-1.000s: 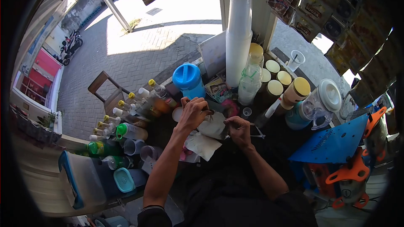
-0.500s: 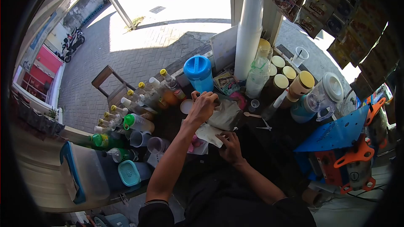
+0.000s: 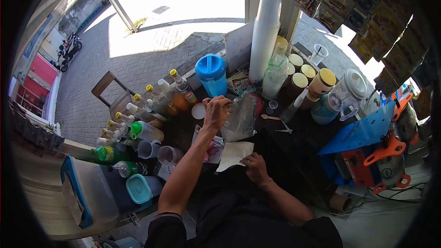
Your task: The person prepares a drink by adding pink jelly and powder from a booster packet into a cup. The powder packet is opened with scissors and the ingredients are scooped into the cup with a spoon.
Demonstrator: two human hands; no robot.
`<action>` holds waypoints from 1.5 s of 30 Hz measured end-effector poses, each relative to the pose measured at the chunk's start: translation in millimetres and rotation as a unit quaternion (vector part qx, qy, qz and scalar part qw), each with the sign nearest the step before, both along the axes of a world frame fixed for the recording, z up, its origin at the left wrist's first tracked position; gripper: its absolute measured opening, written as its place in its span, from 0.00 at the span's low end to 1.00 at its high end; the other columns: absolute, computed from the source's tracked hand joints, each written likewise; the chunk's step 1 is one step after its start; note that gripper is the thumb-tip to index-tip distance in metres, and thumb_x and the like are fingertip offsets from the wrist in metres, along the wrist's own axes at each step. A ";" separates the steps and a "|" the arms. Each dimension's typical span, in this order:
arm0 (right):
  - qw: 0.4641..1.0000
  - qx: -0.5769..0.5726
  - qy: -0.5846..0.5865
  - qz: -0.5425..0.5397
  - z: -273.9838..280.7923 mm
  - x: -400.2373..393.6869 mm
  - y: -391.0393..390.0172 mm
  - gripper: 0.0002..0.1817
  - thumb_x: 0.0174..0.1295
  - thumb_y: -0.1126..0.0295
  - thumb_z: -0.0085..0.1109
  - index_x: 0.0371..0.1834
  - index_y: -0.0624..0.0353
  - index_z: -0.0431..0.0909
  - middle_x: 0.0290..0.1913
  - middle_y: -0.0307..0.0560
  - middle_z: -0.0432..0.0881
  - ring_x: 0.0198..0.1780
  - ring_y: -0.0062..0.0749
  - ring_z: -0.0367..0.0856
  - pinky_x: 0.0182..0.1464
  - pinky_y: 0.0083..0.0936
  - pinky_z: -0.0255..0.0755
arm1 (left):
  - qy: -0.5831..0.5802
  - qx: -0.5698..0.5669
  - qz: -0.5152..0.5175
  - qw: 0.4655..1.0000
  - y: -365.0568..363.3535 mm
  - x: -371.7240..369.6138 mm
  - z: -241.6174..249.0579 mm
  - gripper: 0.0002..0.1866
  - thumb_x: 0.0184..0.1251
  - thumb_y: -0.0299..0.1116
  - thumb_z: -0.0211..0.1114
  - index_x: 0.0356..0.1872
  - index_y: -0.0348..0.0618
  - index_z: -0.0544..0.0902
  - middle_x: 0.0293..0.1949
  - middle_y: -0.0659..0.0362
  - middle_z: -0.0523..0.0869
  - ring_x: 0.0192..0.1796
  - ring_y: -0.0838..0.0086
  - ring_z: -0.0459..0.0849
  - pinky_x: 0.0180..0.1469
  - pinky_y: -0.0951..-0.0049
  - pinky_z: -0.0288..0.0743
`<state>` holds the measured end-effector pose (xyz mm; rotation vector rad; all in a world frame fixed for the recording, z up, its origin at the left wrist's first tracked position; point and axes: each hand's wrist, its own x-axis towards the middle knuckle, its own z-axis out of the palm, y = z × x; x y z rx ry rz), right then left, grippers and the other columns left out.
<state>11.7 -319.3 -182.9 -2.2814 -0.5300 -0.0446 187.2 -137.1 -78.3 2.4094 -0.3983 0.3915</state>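
Note:
My left hand [image 3: 216, 114], fingers closed, pinches the upper left edge of a grey, shiny plastic bag [image 3: 240, 120] over the dark table. What is inside the bag cannot be made out. Lower down, my right hand [image 3: 256, 169] has its thumb and fingers closed on the right edge of a cream-white piece of paper [image 3: 234, 155]. That paper lies just below the bag, near my body. Pink material [image 3: 215, 147] shows to the left of the paper, partly covered by my left forearm.
A blue pitcher [image 3: 210, 71] stands beyond my left hand, with several bottles [image 3: 148, 103] to its left. Stacked clear cups [image 3: 266, 32], brown jars with yellowish lids [image 3: 299, 81] and a blender [image 3: 342, 95] stand right. A blue-and-orange machine [image 3: 363, 156] sits at far right.
The grey bag now looks flatter and more stretched out. The paper has turned to show more of its face and sits a bit lower. The camera view has shifted slightly.

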 end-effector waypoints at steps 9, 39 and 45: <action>0.963 -0.045 0.244 -0.106 5.3 -30.6 -48.5 0.10 0.59 0.70 0.54 0.40 0.57 0.83 0.37 0.56 0.84 0.41 0.55 0.82 0.45 0.45 0.75 | -0.047 0.041 -0.066 0.996 -3.6 -9.5 22.5 0.05 0.57 0.27 0.64 0.32 0.45 0.88 0.32 0.62 0.85 0.40 0.71 0.81 0.51 0.67 0.55; 0.977 0.064 -0.023 -0.201 53.0 317.2 9.2 0.25 0.61 0.74 0.58 0.60 0.69 0.63 0.36 0.66 0.82 0.40 0.61 0.82 0.42 0.45 0.76 | 0.040 0.073 0.023 0.996 -37.4 -62.1 28.2 0.12 0.52 0.21 0.64 0.38 0.47 0.85 0.39 0.65 0.82 0.49 0.73 0.78 0.63 0.54 0.49; 0.986 0.078 -0.005 -0.149 108.8 240.4 -19.5 0.17 0.69 0.68 0.53 0.54 0.68 0.74 0.40 0.58 0.83 0.43 0.49 0.83 0.49 0.31 0.74 | 0.040 0.085 0.004 0.996 -43.8 -49.2 32.8 0.13 0.52 0.20 0.63 0.39 0.46 0.84 0.40 0.64 0.82 0.49 0.73 0.78 0.63 0.55 0.49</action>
